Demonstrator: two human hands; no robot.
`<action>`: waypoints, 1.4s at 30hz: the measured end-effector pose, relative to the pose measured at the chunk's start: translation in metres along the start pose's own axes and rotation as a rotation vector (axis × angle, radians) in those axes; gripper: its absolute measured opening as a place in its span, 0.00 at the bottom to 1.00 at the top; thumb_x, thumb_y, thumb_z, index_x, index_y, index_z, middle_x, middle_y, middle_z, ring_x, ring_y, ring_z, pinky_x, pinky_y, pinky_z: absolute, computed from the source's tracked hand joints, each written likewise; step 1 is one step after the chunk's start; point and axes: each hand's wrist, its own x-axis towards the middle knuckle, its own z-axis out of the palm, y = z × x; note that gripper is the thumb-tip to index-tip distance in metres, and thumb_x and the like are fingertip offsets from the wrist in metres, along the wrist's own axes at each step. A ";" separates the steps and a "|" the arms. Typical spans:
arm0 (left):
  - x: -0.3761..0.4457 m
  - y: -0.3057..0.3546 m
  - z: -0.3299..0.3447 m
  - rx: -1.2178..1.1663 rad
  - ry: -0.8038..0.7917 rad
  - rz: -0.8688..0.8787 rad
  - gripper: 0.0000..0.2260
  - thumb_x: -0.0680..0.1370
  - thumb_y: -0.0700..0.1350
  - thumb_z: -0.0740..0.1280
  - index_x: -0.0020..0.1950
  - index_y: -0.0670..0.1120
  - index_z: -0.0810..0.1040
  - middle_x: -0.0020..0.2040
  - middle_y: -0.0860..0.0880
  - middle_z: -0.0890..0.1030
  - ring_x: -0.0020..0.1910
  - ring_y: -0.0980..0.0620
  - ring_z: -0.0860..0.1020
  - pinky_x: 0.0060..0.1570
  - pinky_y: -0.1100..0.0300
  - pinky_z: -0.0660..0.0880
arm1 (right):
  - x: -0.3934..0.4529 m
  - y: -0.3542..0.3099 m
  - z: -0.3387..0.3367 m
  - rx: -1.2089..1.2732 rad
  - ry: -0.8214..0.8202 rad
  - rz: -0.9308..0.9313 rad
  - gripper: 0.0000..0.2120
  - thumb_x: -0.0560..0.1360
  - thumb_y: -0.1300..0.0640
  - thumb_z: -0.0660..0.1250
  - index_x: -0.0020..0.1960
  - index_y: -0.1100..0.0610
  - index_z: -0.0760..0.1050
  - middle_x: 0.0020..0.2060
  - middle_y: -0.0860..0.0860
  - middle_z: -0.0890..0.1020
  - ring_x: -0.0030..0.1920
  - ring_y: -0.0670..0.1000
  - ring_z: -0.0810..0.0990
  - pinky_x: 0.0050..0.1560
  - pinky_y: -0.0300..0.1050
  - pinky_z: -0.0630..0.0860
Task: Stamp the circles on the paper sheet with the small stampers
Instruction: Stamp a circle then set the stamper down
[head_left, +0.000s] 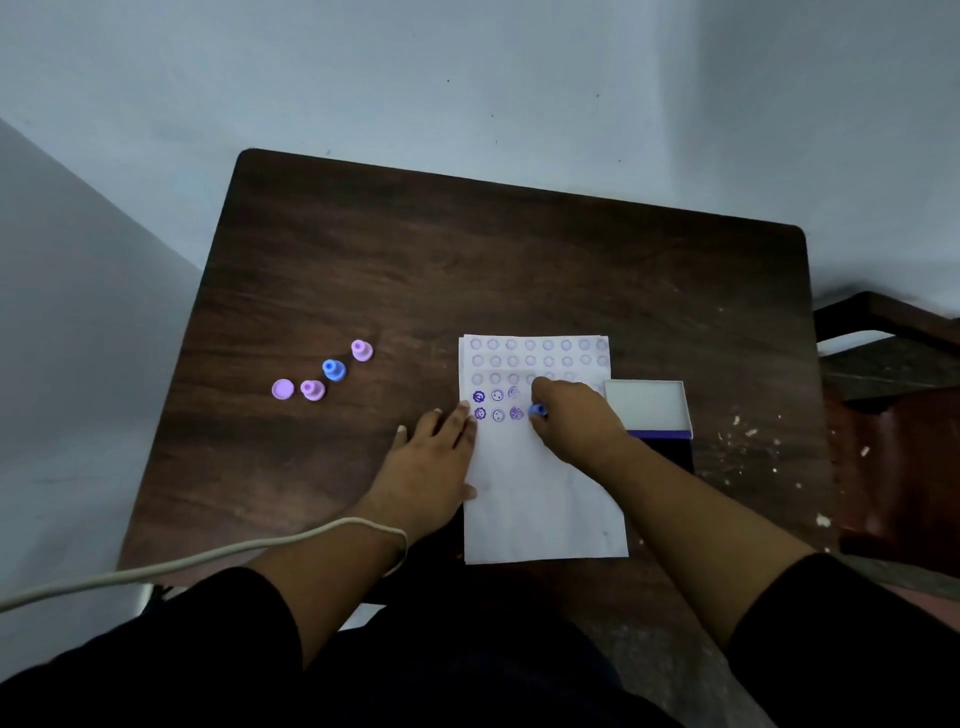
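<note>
- Blue stamper (538, 410) sits pinched in your right hand (574, 415), pressed on the paper sheet (540, 493) beside the stamped circles.
- Your left hand (428, 462) lies flat, fingers straight, on the sheet's left edge.
- Spare stampers (332, 370) stand well apart to your left on the table (467, 260).

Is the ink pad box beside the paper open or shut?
Open: the ink pad box has its white lid raised behind the dark pad, right of the paper sheet.

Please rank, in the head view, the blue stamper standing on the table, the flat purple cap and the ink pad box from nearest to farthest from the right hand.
From the right hand:
1. Ink pad box, just beside it on the right.
2. Blue stamper, standing left of the paper.
3. Flat purple cap, farthest left.
</note>
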 end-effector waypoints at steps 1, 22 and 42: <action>0.000 0.000 0.000 -0.005 -0.003 -0.002 0.41 0.78 0.60 0.68 0.83 0.47 0.52 0.84 0.49 0.46 0.79 0.42 0.52 0.73 0.33 0.62 | 0.000 0.000 0.000 -0.003 -0.005 0.001 0.05 0.81 0.55 0.64 0.47 0.54 0.70 0.44 0.54 0.82 0.41 0.53 0.77 0.41 0.44 0.67; 0.001 -0.003 0.004 -0.036 0.004 -0.003 0.41 0.76 0.61 0.70 0.82 0.48 0.54 0.84 0.51 0.47 0.79 0.42 0.53 0.72 0.32 0.63 | -0.011 0.024 -0.029 0.110 0.187 0.074 0.09 0.80 0.53 0.66 0.54 0.56 0.81 0.49 0.55 0.84 0.48 0.56 0.82 0.47 0.48 0.78; 0.006 -0.003 0.009 -0.049 -0.003 -0.032 0.42 0.77 0.58 0.70 0.83 0.49 0.51 0.84 0.53 0.43 0.79 0.43 0.52 0.74 0.35 0.61 | 0.034 0.107 -0.075 0.039 0.275 0.215 0.05 0.78 0.56 0.72 0.48 0.51 0.75 0.42 0.49 0.78 0.43 0.51 0.78 0.44 0.49 0.78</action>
